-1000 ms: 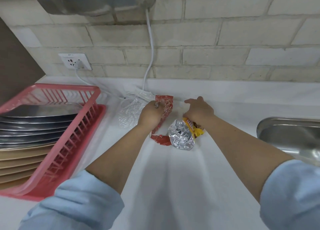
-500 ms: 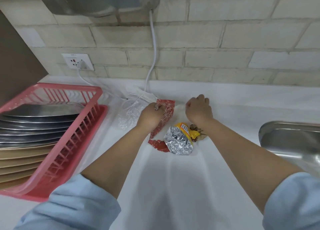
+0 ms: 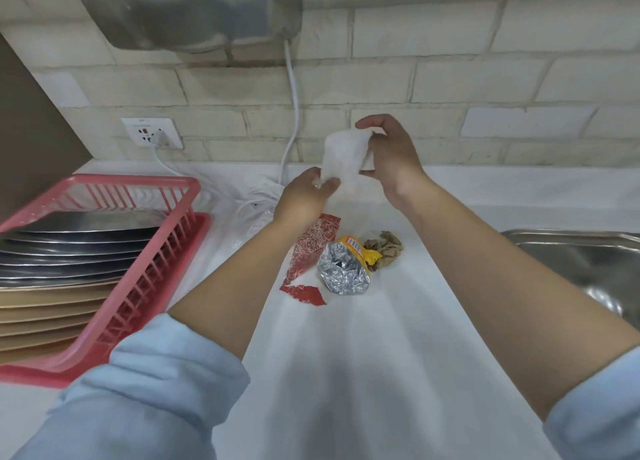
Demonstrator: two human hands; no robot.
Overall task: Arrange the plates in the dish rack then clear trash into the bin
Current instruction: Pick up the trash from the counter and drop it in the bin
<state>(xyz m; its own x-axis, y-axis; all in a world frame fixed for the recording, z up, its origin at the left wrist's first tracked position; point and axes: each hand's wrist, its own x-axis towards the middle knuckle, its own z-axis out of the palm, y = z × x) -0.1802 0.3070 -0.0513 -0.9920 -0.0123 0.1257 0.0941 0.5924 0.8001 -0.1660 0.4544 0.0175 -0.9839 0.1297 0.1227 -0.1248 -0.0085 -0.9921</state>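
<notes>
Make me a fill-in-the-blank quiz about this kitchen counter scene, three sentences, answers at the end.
1. Both hands hold a piece of ____ tissue paper above the counter.
2. The plates stand in a ____ dish rack.
3. The foil snack wrapper lies to the ____ of the red wrapper.

Missing words: white; pink; right

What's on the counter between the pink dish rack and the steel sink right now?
In the head view, between the pink plastic dish rack and steel sink lie a red torn wrapper, a silver foil packet and brown crumpled scraps.
</notes>
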